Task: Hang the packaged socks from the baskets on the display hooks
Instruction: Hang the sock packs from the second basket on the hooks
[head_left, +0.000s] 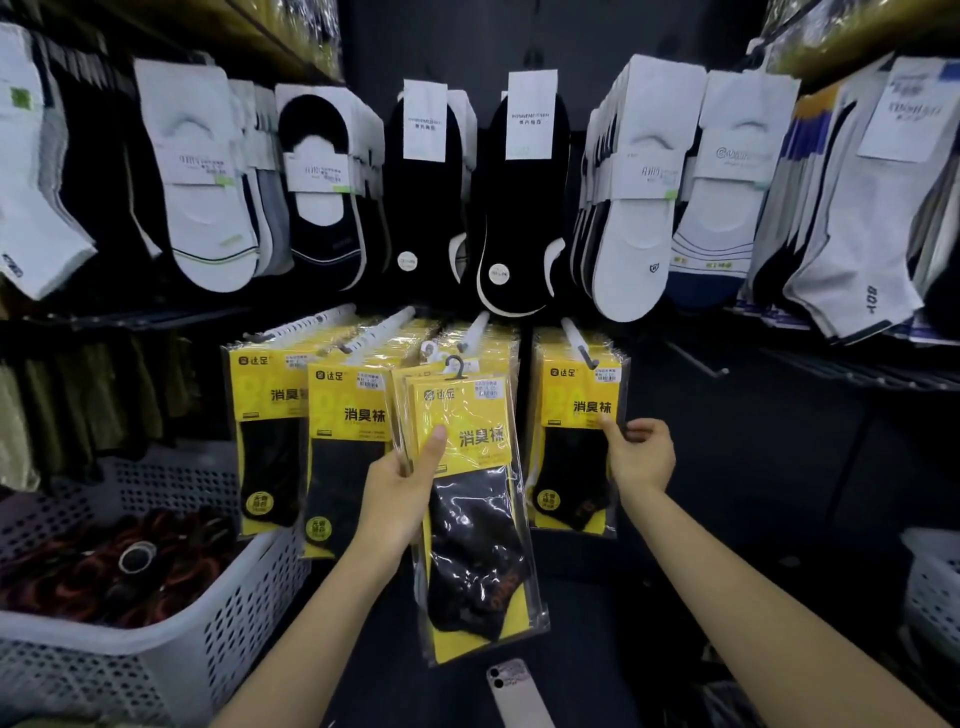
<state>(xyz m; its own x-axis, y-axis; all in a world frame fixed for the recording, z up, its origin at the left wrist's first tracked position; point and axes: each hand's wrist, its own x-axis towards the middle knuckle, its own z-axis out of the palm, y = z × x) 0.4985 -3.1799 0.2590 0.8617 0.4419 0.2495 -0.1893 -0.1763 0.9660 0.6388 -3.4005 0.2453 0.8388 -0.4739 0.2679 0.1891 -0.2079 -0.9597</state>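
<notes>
Head view: the left hand (402, 480) grips a small stack of yellow-carded sock packs (470, 499), thumb pressed on the front card and fingers curled behind. The stack is tilted slightly, and its black hanger hook (454, 366) sits just below a white display peg (475, 327). The right hand (640, 457) pinches the right edge of the rightmost hanging pack (576, 410), with the index finger on the yellow card and the thumb beside the edge. That pack hangs from its own peg (577, 340). Two more rows of the same yellow packs (340, 431) hang to the left. Above them hang black and white no-show socks (519, 208). A white perforated basket (249, 577) at lower left holds dark and reddish items. A phone (519, 696) lies at the bottom edge.
</notes>
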